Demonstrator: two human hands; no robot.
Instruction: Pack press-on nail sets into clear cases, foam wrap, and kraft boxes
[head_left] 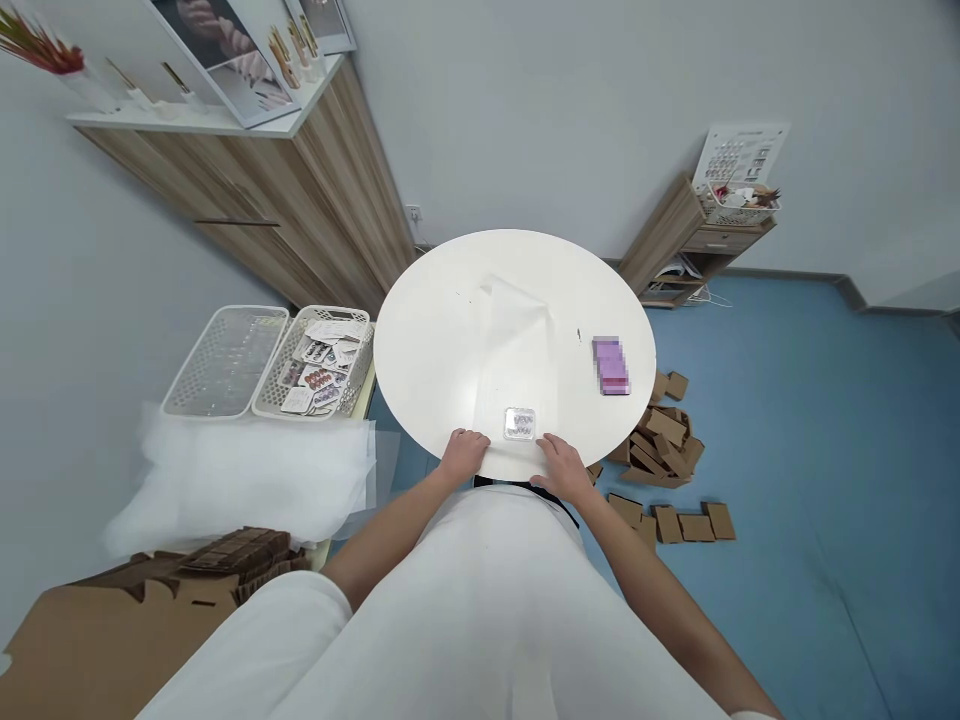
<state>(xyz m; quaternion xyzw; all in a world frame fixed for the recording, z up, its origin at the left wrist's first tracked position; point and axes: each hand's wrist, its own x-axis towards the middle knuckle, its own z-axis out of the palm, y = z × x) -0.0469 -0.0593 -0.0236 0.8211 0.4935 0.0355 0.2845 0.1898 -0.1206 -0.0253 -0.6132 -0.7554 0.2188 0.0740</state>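
Note:
A thin translucent wrapping sheet [516, 350] lies lengthwise on the round white table [427, 330], its far end creased and lifted. Near its close end rests a small clear plastic case [519, 424] with small pale purple pieces inside. My left hand [464, 454] is at the sheet's near left corner, its fingers bent over the edge and closed on it; the thumb is hidden. At the near right corner, my right hand [562, 466] touches the sheet with its fingers stretched out and the thumb apart. The case sits between both hands, touched by neither.
A blurred purple stack [611, 366] and a small dark item [579, 335] lie right on the table. Left stand a basket of cards [322, 365], another basket [225, 360], white sheets [255, 475] and a cardboard box [127, 630]. Small brown boxes [664, 440] cover floor at right.

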